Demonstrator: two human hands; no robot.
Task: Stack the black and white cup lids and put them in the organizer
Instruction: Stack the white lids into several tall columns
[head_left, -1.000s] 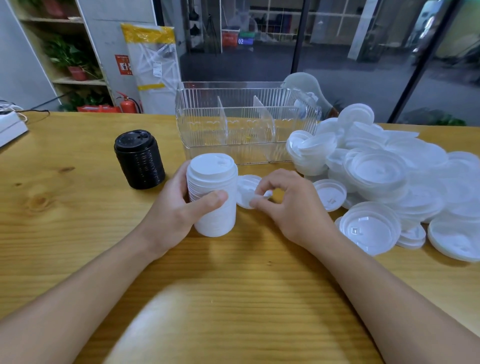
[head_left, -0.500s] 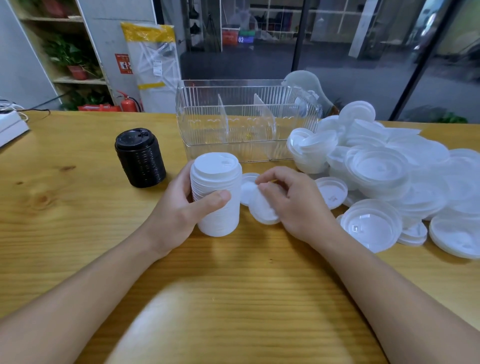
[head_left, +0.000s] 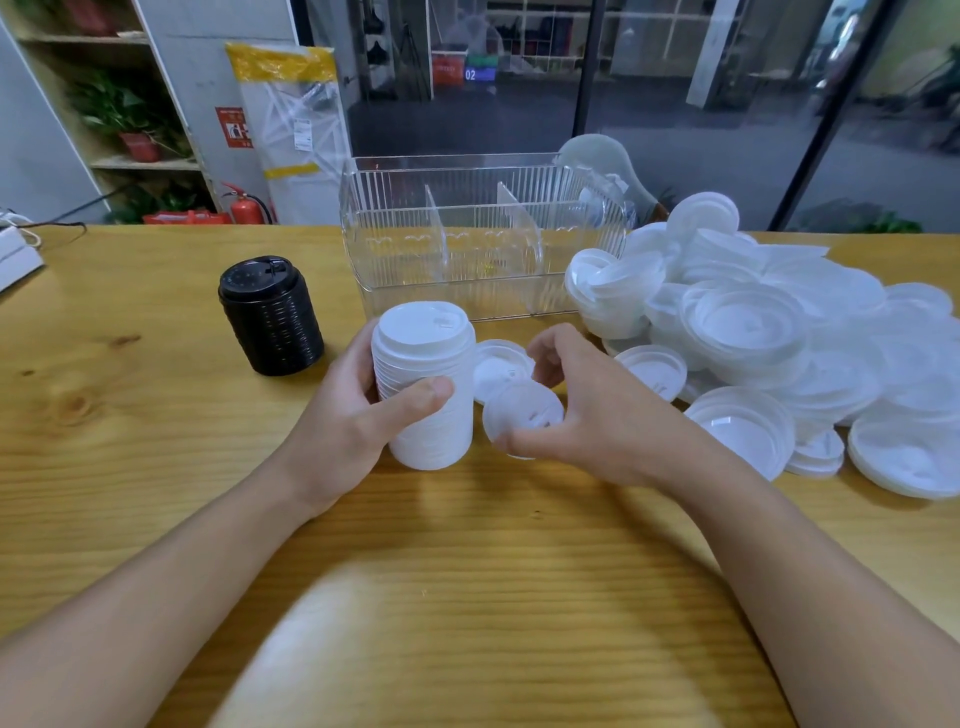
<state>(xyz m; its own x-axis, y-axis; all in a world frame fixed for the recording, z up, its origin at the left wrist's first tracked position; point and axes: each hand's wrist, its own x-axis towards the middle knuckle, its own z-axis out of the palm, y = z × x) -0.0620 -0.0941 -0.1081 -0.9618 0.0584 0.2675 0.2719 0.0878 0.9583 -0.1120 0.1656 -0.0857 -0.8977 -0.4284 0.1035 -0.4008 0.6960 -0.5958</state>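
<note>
On the wooden table, largest item first:
Table (head_left: 156, 467): wood, carries everything below.
Loose lid pile (head_left: 779, 332): white lids heaped at the right, well apart from the hands; none in the organizer.
Organizer (head_left: 483, 244): clear ribbed box with two dividers, at the far edge behind the stack.
White lid stack (head_left: 423, 384): upright column just in front of the organizer.
Black lid stack (head_left: 270, 317): upright, left of the white stack, untouched.
Left hand (head_left: 353, 415): fingers and thumb curled round the white stack.
Right hand (head_left: 587, 410): apart from the left, pinches a single white lid.
Single white lid (head_left: 522, 415): tilted, just right of the stack.
Flat lid (head_left: 501, 366): on the table behind it.
</note>
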